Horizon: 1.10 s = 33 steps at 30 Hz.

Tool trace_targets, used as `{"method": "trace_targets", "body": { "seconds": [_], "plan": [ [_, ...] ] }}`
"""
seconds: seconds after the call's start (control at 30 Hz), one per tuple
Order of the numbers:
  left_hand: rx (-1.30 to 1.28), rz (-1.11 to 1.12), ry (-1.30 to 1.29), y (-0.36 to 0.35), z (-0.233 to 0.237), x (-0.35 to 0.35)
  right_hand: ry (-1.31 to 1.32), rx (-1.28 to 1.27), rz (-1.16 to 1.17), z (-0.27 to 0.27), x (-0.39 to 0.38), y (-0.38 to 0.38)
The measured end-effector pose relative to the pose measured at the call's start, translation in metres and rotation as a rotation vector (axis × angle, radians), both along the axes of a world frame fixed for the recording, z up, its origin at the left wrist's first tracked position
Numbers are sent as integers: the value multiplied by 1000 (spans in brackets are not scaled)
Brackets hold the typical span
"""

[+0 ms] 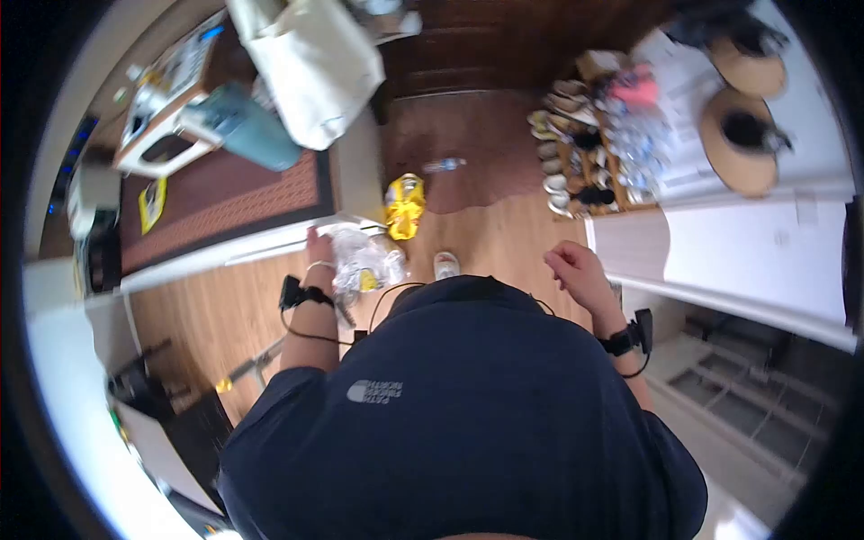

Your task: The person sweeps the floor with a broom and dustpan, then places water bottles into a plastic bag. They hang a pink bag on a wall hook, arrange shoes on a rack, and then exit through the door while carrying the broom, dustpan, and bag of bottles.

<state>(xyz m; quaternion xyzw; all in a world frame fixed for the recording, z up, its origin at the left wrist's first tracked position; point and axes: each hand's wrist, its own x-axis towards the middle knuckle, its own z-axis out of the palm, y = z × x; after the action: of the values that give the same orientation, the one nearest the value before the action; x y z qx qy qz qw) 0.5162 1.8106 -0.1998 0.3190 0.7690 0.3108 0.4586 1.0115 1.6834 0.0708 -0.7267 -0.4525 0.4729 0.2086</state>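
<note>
My left hand [319, 248] hangs low on the left, edge-on and smeared, beside a white cabinet edge. A crumpled clear plastic bag [355, 256] overlaps its inner side in this view. The fingers are mostly hidden, and I cannot tell whether they grip the bag. My right hand [574, 269] is out in front on the right, its fingers curled in and the thumb against them, with nothing showing in it. A yellow plastic bag [405, 207] lies on the floor just beyond the clear bag.
A plastic bottle [445, 166] lies on the brown floor ahead. Shoes fill a wooden rack [591, 153] at the right, with clear bottles beside it. Straw hats [740, 139] hang on the right wall. A white tote bag [310, 67] and a teal bottle [241, 126] are at the upper left.
</note>
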Motion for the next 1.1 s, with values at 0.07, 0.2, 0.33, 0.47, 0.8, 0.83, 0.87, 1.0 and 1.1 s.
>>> {"method": "trace_targets", "body": {
  "seconds": [0.07, 0.2, 0.33, 0.47, 0.8, 0.83, 0.87, 1.0, 1.1],
  "plan": [
    [16, 70, -265, 17, 7, 5, -32, -14, -72, 1, -8, -18],
    [58, 31, -295, 35, -23, -18, -2, -47, -161, -2, -33, -52],
    [-197, 217, -660, 9, -18, 1, 9, -53, -208, -6, -61, -78],
    [-465, 18, -1278, -17, 59, 72, 29, 51, -264, -47, -75, -94],
    [760, -1976, -245, -68, 200, 189, 898, 393, -631, -61, -116, -78],
    [763, -1971, -235, -71, 197, 190, 768, 372, -758, -77, -101, -78],
    [918, -1915, -81, -75, 188, 191, 634, 350, -882, -86, -86, -81],
    [1038, -1756, 346, -73, 153, 185, 580, 561, -1297, -80, -32, -107],
    [149, -2075, 777, -67, 157, 171, 658, 903, -1158, -70, 2, -129]
  ]
}}
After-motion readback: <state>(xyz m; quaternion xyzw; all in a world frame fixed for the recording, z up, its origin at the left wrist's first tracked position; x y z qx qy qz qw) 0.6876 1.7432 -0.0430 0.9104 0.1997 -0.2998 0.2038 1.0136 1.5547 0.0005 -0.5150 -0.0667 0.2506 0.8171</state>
